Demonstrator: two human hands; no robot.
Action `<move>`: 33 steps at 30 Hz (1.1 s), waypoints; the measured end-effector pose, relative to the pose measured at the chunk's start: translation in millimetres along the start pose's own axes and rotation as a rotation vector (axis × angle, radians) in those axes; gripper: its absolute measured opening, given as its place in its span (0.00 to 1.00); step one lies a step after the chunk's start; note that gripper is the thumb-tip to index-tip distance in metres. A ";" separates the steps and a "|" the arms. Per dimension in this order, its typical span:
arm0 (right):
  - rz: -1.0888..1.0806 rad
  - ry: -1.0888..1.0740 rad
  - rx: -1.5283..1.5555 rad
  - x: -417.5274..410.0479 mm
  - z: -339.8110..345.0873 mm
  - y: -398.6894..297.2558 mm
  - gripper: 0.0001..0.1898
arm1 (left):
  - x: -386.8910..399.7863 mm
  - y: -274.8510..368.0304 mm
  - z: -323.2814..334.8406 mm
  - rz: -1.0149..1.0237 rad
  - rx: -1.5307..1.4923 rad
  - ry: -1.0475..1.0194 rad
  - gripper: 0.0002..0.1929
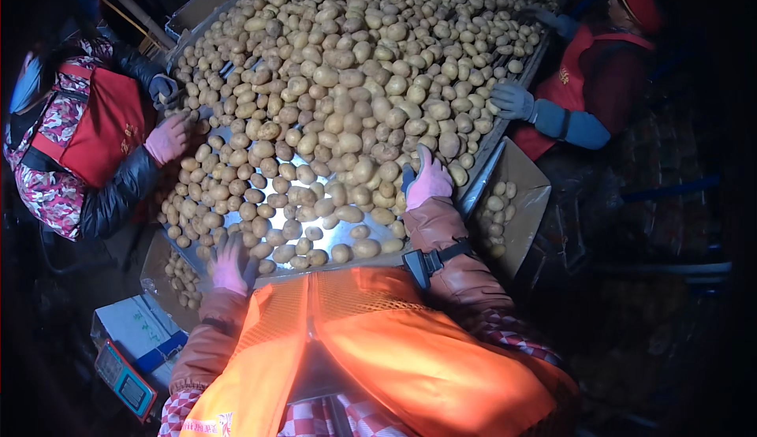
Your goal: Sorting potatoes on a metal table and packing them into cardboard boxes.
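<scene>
A broad heap of potatoes [349, 76] covers a sorting table with a shiny metal surface [340, 236]. My left hand [229, 264], in a pink and grey glove, rests at the near left edge of the table against the potatoes there; its fingers are apart and it grips none that I can see. My right hand [430, 178], gloved alike, lies on the potatoes at the near right, thumb and fingers spread; what is under its palm is hidden. Between my hands the potatoes lie thinner and bare metal shows.
Cardboard boxes with potatoes stand below the table's right corner [523, 200] and left corner [157, 259]. A digital scale [125, 381] and a white box [133, 324] are at lower left. Co-workers in red aprons stand left [109, 123] and right [568, 76], gloved hands at the potatoes.
</scene>
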State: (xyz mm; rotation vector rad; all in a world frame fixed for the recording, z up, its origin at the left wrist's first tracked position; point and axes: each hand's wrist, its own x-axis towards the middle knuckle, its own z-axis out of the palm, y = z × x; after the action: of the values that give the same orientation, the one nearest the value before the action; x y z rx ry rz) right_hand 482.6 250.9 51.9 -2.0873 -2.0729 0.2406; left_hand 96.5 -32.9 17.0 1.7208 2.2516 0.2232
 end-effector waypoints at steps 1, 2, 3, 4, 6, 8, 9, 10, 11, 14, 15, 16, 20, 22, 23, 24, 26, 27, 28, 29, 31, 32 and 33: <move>-0.017 -0.011 -0.019 2.8 4.2 0.8 0.35 | 0.2 -1.2 0.4 0.011 0.000 0.015 0.38; -0.044 0.063 0.042 4.6 6.3 4.1 0.31 | 0.3 -2.5 0.8 0.011 0.002 0.006 0.38; -0.056 0.081 0.162 6.1 7.3 7.5 0.29 | 0.4 -3.9 1.4 0.020 0.002 0.013 0.38; -0.068 0.098 0.282 7.1 6.5 10.3 0.27 | 0.6 -5.2 1.6 0.021 -0.002 0.010 0.38; -0.106 0.137 0.597 9.1 -0.6 12.2 0.22 | 0.8 -7.4 2.4 0.038 0.009 0.024 0.38; -0.173 0.120 0.673 12.2 -12.5 4.8 0.20 | 1.0 -8.6 3.4 0.045 0.004 0.029 0.38; -0.156 0.047 0.537 14.7 -19.8 -1.9 0.22 | 1.0 -8.6 3.7 0.040 0.013 0.030 0.38; -0.148 -0.043 0.412 18.4 -26.6 -10.8 0.23 | 0.9 -8.5 3.8 0.035 0.016 0.029 0.38; -0.078 -0.167 0.265 23.3 -32.0 -21.8 0.24 | 1.0 -8.1 3.6 0.032 0.020 0.029 0.38; -0.008 -0.378 0.054 38.6 -38.3 -53.4 0.28 | 1.1 -6.2 1.8 0.032 0.021 0.048 0.38; -0.032 -0.387 0.047 42.0 -38.4 -59.8 0.29 | 1.2 -5.5 0.6 0.029 0.018 0.045 0.38; -0.072 -0.348 -0.059 41.3 -36.3 -64.5 0.29 | 1.1 -4.4 -0.6 0.022 0.011 0.044 0.37; -0.066 -0.365 -0.132 41.4 -26.4 -64.2 0.28 | 1.0 -0.6 -6.6 0.009 -0.007 0.047 0.37; -0.071 -0.362 -0.062 41.6 -21.2 -60.9 0.28 | 0.9 1.0 -9.4 0.011 -0.017 0.052 0.37; -0.070 -0.354 -0.073 41.9 -19.0 -59.9 0.27 | 0.8 1.8 -10.5 0.012 -0.023 0.052 0.37; -0.060 -0.349 -0.049 42.3 -16.8 -59.7 0.27 | 0.6 2.2 -11.2 0.009 -0.018 0.049 0.37; -0.079 -0.330 -0.053 41.7 -13.3 -60.5 0.26 | 0.2 2.7 -12.2 0.007 -0.009 0.050 0.37; -0.069 -0.304 -0.046 40.6 -11.8 -61.6 0.25 | 0.2 2.7 -12.4 0.000 -0.013 0.036 0.37; -0.084 -0.271 -0.048 38.6 -10.9 -61.9 0.25 | 0.1 2.5 -12.2 0.000 -0.015 0.034 0.37; -0.095 -0.229 -0.076 36.1 -10.1 -62.4 0.25 | -0.1 2.2 -12.2 0.002 -0.015 0.038 0.37; -0.083 -0.207 -0.024 31.3 -9.6 -61.7 0.24 | -0.6 1.4 -11.5 0.012 -0.027 0.057 0.36; -0.089 -0.184 -0.021 28.9 -9.2 -60.9 0.23 | -1.0 1.0 -11.1 0.019 -0.032 0.070 0.36; -0.102 -0.178 -0.023 29.8 -9.3 -60.1 0.23 | -1.4 0.7 -10.6 0.019 -0.034 0.072 0.36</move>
State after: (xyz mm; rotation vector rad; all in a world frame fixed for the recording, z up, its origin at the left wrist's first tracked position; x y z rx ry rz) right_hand 427.0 280.7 76.3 -2.0319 -2.2862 0.4019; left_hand 94.0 -33.4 27.4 1.7443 2.2687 0.3318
